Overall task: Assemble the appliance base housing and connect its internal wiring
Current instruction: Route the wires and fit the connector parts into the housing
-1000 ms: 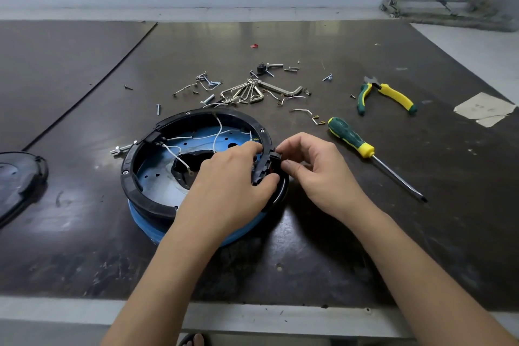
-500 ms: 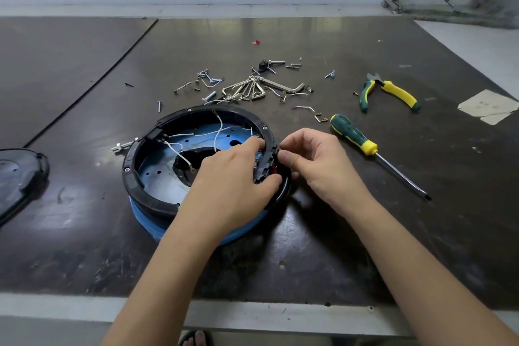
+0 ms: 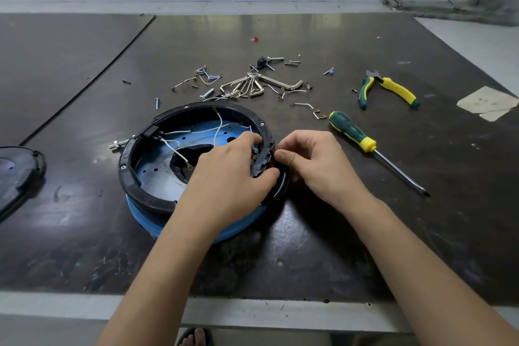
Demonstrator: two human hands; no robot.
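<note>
Two hands met at the right rim of the round base housing (image 3: pixel 132 182). The housing lay flat on the dark counter (image 3: pixel 351 247), near us and a bit left of the middle. It had a black ring on top and a blue part under it.

Our left grip (image 3: pixel 233 177) reached over the ring, with its fingers curled down inside and its thumb on the near side. It held a small black piece (image 3: pixel 265 159) that sat on the rim. Our right grip (image 3: pixel 317 166) came in from the right, and its thumb and curled fingers pinched the same small black piece. We could see a bit of red next to that piece. Both grips were closed tight around it and touched each other there.

Thin white wires (image 3: pixel 219 126) ran loose inside the housing, over the blue floor and a dark hole in it.

Just to the right of our hands lay a green and yellow screwdriver (image 3: pixel 352 132), with its tip pointing near and right. Farther right lay green and yellow pliers (image 3: pixel 393 90). On the far side of the housing we saw a bunch of bent metal keys (image 3: pixel 247 87) and many loose screws (image 3: pixel 209 76). A black lid (image 3: pixel 16 174) lay at the left edge, well apart from the housing. A scrap of paper (image 3: pixel 488 102) lay at the far right.
</note>
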